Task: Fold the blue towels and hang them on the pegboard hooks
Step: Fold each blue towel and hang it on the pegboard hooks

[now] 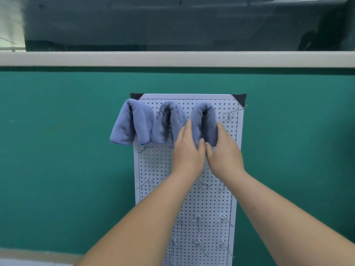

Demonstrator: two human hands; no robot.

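Three blue towels up, am I counting right? my workmate asks.

Right, I say. All three are draped in a row along the top of the white pegboard [211, 204]. The left towel [128, 125] hangs partly past the board's left edge. The middle towel [169, 123] has "YOGA" printed on it. The right towel [204, 121] is the one I'm at.

What are your hands doing?

My left hand [189, 152] lies against that towel's left flank, fingers straight and pointing up, thumb on its bottom edge. My right hand [223, 152] mirrors it on the right flank, fingers straight too, thumb just under the towel. The two thumbs are almost touching. So the towel sits between my flat hands. I cannot tell whether I'm squeezing it or only touching it.

Any hooks free?

One bare hook [233, 112] sticks out at the top right, just beside the right towel. The lower hooks [146, 148] scattered down the board carry nothing either.

And around the board?

Black tape [240, 98] covers its two upper corners. Behind it is a green wall [57, 150], with a white window ledge [172, 58] above.
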